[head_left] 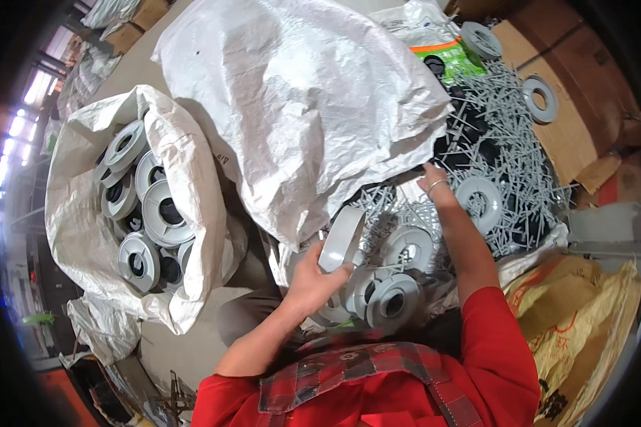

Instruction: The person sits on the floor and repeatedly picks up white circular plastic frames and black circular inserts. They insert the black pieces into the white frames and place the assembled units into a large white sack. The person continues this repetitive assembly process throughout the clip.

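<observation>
My left hand is closed around the lower edge of a grey plastic ring, which stands tilted on its side. Beyond it, my right hand reaches to the lower edge of a large white woven sack. Its fingers are bent together by a dark gap there, and what they grip is too small to make out. Around both hands spreads a pile of thin grey plastic pins mixed with black parts. Several grey flanged rings lie in it, among them one ring beside my right forearm and another ring near my lap.
At the left stands an open white woven sack holding several grey rings with black centres. Brown cardboard lies at the right, a loose grey ring on it. A yellow woven sack is at the lower right.
</observation>
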A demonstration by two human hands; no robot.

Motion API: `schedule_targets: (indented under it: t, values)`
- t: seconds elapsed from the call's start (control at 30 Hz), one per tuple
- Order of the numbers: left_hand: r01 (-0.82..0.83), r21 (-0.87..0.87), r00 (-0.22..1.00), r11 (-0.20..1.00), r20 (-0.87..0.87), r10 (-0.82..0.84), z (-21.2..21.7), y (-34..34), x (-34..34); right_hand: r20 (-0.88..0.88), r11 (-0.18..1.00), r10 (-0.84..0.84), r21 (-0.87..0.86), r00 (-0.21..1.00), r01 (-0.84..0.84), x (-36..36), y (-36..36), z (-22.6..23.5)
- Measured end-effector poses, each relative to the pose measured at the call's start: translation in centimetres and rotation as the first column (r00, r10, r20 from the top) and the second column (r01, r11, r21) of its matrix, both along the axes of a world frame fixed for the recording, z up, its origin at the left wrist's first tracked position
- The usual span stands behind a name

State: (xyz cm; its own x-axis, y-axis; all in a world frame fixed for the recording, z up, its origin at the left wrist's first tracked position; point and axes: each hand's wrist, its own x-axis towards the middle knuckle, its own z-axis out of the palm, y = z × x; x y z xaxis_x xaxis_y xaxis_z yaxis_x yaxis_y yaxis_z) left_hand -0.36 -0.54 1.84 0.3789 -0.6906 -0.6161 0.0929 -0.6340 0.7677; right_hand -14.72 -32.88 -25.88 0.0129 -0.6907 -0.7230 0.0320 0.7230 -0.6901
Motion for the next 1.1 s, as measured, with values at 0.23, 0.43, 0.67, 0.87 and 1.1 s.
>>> schedule_targets:
  t: [0.23, 0.43, 0.67, 0.87, 1.1]
  values:
    - [-0.320, -0.219, 0.937, 0.922, -0.214, 0.274, -3.2, -0.2, 0.2, -0.646, 0.490, 0.542, -0.278, 0.538, -0.826, -1.4, -1.2, -2.4]
    - [-0.410, -0.195, 0.860, 0.891, -0.409, 0.306, -1.6, -0.2, -0.3, -0.358, 0.411, 0.753, -0.399, 0.552, -0.820, -0.6, 9.5, 12.9]
    - [-0.465, -0.324, 0.770, 0.824, -0.608, 0.195, -0.4, 0.6, -0.6, -0.428, 0.186, 0.739, -0.614, 0.521, -0.767, 1.5, 17.7, 25.5]
    - [-0.322, -0.353, 0.875, 0.878, -0.465, 0.134, -0.7, 1.5, -0.2, -0.692, -0.187, 0.619, -0.588, 0.370, -0.787, -0.1, 20.0, 28.0]
    - [-0.064, -0.327, 0.825, 0.943, -0.549, -0.134, -1.4, 3.1, 1.9, -0.868, -0.662, 0.402, -0.496, 0.291, -0.563, -1.3, 22.1, 30.0]
